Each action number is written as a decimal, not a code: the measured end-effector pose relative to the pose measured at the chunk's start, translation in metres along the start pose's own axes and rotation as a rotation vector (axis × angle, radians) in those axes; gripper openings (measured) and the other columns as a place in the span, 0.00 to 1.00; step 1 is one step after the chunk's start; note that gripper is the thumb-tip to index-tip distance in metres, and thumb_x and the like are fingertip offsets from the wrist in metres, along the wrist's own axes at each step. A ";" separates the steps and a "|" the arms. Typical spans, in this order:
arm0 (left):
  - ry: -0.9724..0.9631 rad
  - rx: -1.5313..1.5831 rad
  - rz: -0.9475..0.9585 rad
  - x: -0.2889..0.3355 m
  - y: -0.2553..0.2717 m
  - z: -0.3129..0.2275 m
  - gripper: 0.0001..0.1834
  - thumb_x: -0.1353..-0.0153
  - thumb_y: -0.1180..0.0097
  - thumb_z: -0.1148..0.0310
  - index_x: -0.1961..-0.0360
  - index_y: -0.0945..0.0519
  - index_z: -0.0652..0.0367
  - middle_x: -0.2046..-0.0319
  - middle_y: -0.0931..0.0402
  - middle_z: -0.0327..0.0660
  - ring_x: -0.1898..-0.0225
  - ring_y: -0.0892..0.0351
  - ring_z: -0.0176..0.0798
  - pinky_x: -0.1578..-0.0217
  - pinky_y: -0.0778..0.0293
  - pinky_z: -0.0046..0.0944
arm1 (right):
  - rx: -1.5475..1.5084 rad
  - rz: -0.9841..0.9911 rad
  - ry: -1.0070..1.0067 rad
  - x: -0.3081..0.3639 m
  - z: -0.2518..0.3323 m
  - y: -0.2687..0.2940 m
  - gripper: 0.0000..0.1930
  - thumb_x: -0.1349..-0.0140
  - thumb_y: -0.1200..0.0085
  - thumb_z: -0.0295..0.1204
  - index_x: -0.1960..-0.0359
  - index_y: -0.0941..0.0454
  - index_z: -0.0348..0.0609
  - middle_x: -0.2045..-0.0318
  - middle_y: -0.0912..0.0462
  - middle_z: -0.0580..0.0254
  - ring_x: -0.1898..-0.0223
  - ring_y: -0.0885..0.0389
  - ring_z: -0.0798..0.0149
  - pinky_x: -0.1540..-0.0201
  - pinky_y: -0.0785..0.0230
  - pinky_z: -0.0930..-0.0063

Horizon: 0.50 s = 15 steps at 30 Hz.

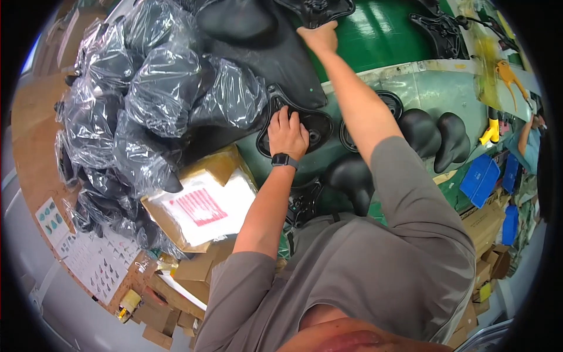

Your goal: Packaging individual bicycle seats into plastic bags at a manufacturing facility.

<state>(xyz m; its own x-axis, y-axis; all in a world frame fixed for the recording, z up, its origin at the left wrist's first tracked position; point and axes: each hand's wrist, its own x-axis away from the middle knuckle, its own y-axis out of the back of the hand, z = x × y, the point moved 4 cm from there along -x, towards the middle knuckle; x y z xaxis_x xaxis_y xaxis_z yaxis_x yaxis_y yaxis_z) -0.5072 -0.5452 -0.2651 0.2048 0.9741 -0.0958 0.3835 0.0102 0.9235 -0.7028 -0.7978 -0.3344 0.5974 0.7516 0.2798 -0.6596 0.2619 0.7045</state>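
Observation:
My left hand (287, 134) lies on the underside of an upturned black bicycle saddle (317, 132), its fingers stretched out and slightly apart. A dark watch sits on that wrist. At the far side, my right arm reaches out, and my right hand (321, 40) grips the near edge of another upturned black saddle (316, 10). The fingertips there are partly hidden under the edge. A black saddle (237, 20) lies top up on a dark sheet to the left of my right hand. Close to my body are a smooth black saddle (352, 179) and another upturned saddle (303, 202).
Saddles in clear plastic bags (167, 88) are heaped at the left. An open carton (243, 167) holds white packs with red print. More saddles (419, 132) lie right of my arm. Beyond are a green surface (375, 35), an orange-handled tool (511, 82) and blue bins (481, 179).

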 end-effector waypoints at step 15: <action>-0.046 -0.039 -0.021 -0.001 -0.003 -0.004 0.21 0.39 0.39 0.63 0.44 0.19 0.57 0.36 0.26 0.47 0.36 0.29 0.58 0.40 0.27 0.56 | 0.151 0.787 0.445 0.285 -0.183 0.305 0.57 0.61 0.24 0.27 0.24 0.38 0.33 0.31 0.26 0.40 0.27 0.29 0.43 0.25 0.37 0.59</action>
<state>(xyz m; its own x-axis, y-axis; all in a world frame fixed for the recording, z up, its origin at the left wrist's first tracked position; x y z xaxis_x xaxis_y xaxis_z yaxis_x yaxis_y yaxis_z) -0.5124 -0.5454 -0.2665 0.2384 0.9622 -0.1314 0.3529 0.0402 0.9348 -0.8172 -0.3934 -0.1590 -0.2508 0.8518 0.4599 -0.7162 -0.4829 0.5039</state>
